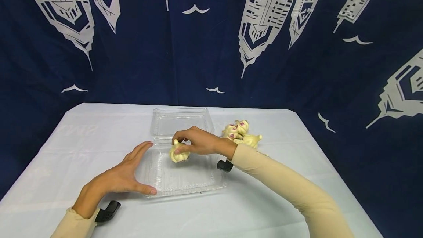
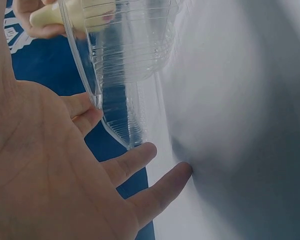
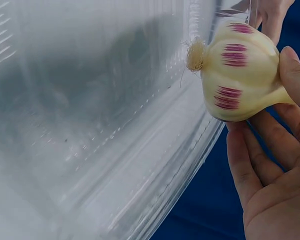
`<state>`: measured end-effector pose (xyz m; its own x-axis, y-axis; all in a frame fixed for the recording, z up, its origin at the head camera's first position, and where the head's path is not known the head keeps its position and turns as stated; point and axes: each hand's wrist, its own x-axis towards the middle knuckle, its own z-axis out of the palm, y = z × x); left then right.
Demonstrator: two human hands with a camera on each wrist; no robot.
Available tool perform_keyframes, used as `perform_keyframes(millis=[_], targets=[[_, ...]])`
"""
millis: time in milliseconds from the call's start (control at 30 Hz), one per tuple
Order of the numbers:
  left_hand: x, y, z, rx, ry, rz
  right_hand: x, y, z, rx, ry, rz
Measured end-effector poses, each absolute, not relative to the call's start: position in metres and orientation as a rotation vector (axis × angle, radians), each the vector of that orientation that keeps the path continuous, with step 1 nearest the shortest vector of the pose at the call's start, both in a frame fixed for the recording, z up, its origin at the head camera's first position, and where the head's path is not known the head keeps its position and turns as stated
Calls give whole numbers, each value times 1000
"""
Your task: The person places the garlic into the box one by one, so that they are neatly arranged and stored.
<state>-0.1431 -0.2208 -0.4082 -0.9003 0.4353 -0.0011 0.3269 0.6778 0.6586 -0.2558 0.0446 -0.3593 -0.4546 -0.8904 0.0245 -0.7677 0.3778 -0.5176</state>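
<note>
In the head view my right hand [image 1: 201,141] pinches a garlic bulb [image 1: 179,153] over the base of a clear plastic clamshell container [image 1: 186,190]. The right wrist view shows the bulb [image 3: 240,72] near the container wall, with purple streaks and a tuft of dry roots, my thumb and fingers around its neck side. My left hand [image 1: 123,176] is spread at the container's left side, thumb near the front corner. In the left wrist view some of its fingertips touch the rim, and its fingers [image 2: 160,192] are fairly straight.
Several more garlic bulbs [image 1: 242,135] lie in a group right of the container, partly behind my right forearm. The container's lid [image 1: 182,120] is folded back toward the far edge of the white table [image 1: 82,131]. A dark blue cloth [image 1: 205,54] with white buildings hangs behind.
</note>
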Motion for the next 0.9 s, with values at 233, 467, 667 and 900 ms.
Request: perform_keyframes(millis=[233,467,667,900], targets=[[-142,-222,-408,625,2725,1022,-255,23,-361,-1538,2359,-647],[-142,-221,-409,640,2715,1044,-251,9,-361,-1564,2404,-540],[-143,-221,-409,633,2707,1052,-250,1,-362,-1543,2454,-463],[-143,-222,-410,634,2705,1060,-252,-5,-365,-1472,2497,-472]])
